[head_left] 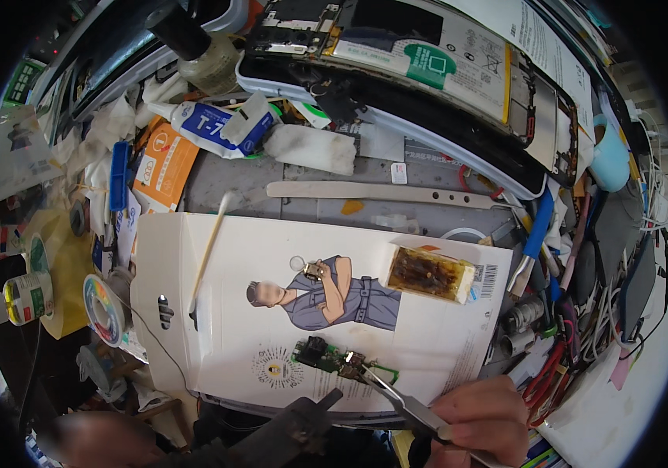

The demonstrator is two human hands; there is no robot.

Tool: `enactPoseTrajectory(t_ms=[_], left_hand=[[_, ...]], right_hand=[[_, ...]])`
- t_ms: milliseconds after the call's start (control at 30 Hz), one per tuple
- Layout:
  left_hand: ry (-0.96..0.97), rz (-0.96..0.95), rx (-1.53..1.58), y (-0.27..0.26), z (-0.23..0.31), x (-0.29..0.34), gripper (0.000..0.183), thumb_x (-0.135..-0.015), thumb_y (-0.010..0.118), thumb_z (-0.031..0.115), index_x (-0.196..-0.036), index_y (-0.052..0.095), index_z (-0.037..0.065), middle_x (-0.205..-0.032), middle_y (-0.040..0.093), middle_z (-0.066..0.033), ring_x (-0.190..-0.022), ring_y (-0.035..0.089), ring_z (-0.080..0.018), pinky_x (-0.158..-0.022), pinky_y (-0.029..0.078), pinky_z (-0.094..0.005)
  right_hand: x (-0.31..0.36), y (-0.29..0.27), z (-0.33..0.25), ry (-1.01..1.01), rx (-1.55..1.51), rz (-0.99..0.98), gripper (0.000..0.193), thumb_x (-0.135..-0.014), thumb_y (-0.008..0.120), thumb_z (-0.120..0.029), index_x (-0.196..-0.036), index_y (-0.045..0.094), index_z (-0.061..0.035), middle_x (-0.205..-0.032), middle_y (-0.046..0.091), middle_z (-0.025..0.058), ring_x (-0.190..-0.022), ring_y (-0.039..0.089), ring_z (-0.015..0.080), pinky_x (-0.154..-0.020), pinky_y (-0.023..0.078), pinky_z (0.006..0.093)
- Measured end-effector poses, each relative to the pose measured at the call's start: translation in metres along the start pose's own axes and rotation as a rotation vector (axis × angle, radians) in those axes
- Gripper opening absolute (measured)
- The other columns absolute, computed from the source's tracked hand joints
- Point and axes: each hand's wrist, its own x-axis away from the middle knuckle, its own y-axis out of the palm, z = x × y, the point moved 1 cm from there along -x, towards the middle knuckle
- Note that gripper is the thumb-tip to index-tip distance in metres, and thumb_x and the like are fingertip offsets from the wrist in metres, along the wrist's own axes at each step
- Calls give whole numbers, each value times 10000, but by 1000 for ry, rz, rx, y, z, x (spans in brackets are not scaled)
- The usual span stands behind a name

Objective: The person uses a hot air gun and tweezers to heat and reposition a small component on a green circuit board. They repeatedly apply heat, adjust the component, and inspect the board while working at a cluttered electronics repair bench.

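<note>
Circuit board: the small green board (314,355) is laid on the lower part of a white printed cardboard sheet (221,351), just below a drawn figure (326,292) in blue-grey clothing.
Right hand: the tweezers (408,405) are gripped between the bent fingers of the right hand (484,421), at the lower right.
Tweezer tips: they are brought to a small shiny metal part (354,361) at the board's right end – whether it is pinched cannot be told.
Left hand: the left hand (100,441) is seen blurred at the lower left edge; whether it is closed on anything cannot be told.
Dark tool: a black tubular tool (295,425) is seen between the hands, its narrow end pointed up toward the board, apart from it.
On the cardboard: a cotton swab (209,249) is laid slanting near the left fold, and a brown-stained block (426,274) is set near the right edge.
Behind the cardboard: a pale strap (365,193) is stretched across the grey table (229,181); beyond it, an opened phone (443,66) is placed, its inner parts exposed.
Left side: a spool (103,310) and a bottle of yellow liquid (30,299) are crowded together.
</note>
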Motion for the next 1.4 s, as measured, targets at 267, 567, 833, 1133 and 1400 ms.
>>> enactPoseTrajectory(t_ms=[267,567,833,1133,1400], left_hand=[[8,21,-22,-1,-7,-5,454,-878,612,348,-1164,514,10,-787,537,-132,-583,532,-298,-504,446,-417],[9,26,-33,1,-11,-4,456,-883,609,359,-1159,515,8,-780,534,-130,-578,530,-296,-502,441,-415],[23,44,-33,6,-17,-5,482,-900,600,403,-1162,516,7,-781,521,-125,-577,524,-290,-503,426,-414],[-25,40,-50,4,-9,-2,425,-911,593,358,-1179,508,39,-818,536,-121,-607,535,-290,-543,449,-425],[-18,113,-54,3,-8,2,327,-855,608,230,-1092,515,25,-779,528,-122,-568,523,-280,-515,459,-421]], right_hand=[[-2,0,4,-48,10,-28,146,-877,697,-163,-913,630,-39,-861,664,132,-715,618,261,-658,496,349],[-2,1,2,-30,37,-32,143,-868,713,-158,-896,630,-45,-866,666,128,-723,621,260,-667,506,353],[-2,2,-1,-3,49,-35,159,-878,708,-176,-912,615,-51,-883,667,127,-744,620,262,-685,507,356],[-1,3,-1,-2,48,-27,161,-883,698,-182,-912,617,-46,-887,667,131,-748,621,263,-691,506,358],[-1,3,2,-38,51,-17,159,-880,690,-179,-907,616,-40,-864,668,138,-725,629,262,-677,507,356]])
